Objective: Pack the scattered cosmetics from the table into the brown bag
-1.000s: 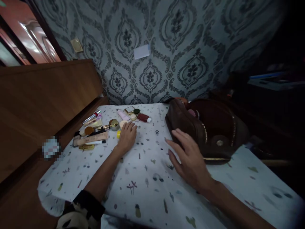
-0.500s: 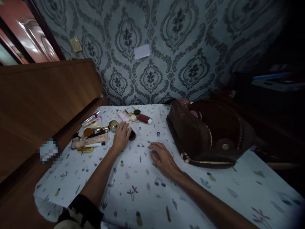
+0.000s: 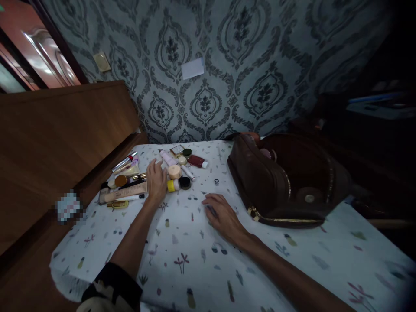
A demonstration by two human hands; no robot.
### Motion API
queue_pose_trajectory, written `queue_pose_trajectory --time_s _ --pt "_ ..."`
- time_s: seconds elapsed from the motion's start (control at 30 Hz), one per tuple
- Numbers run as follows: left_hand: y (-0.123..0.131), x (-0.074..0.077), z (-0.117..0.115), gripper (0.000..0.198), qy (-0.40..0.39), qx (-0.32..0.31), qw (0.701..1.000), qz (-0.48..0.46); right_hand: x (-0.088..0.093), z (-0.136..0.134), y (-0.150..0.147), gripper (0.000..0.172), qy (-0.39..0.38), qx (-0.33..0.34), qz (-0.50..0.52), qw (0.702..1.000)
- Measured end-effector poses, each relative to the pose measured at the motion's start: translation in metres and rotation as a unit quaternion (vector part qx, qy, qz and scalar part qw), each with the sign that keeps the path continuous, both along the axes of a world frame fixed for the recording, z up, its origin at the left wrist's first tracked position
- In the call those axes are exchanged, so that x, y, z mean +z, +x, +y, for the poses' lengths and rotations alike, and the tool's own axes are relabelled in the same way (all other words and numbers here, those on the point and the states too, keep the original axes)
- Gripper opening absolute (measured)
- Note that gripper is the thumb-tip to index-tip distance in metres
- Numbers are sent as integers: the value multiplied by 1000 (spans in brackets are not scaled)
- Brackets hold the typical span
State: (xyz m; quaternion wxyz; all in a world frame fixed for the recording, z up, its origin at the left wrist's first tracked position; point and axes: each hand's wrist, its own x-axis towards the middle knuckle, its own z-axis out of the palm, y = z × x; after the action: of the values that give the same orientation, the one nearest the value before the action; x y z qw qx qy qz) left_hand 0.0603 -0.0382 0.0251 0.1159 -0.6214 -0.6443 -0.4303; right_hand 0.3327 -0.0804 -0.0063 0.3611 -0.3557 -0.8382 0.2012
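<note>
My left hand reaches among a scatter of cosmetics on the table, its fingers stretched over a gold-lidded jar that it hides. Just right of it lie a round peach compact, a small yellow-capped tube and a black round pot. A long beige tube lies to its left. My right hand rests palm down on the patterned tablecloth, fingers spread, holding nothing. A brown zip bag lies open to the right of it.
More cosmetics lie at the table's far left: a red bottle, a pink tube, a silver lipstick, a gold tube. A wooden bed board runs along the left. Patterned wallpaper stands behind.
My left hand slid left off the peach compact and black pot, uncovering them, and now covers the gold jar. My right hand came away from the bag a second ago and now rests still.
</note>
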Motion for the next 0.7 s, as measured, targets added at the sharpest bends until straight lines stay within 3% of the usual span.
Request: queue_pose_trajectory --time_s 0.13,0.27,0.37,0.53,0.7 --pt "-22 -5 2 41 -37 57 997 44 1 -1 -1 24 7 -8 -6 1000" --pt "-32 -11 2 42 -55 61 996 41 1 -1 -1 22 14 -6 -5 1000" --pt "-24 -8 1 43 -48 38 997 54 2 0 -1 23 12 -3 -1 1000" --pt "9 -7 8 49 -72 -68 992 80 3 -1 -1 22 19 -2 -2 1000" --pt "21 -12 16 49 -122 -91 988 35 4 -2 -2 22 21 -6 -10 1000"
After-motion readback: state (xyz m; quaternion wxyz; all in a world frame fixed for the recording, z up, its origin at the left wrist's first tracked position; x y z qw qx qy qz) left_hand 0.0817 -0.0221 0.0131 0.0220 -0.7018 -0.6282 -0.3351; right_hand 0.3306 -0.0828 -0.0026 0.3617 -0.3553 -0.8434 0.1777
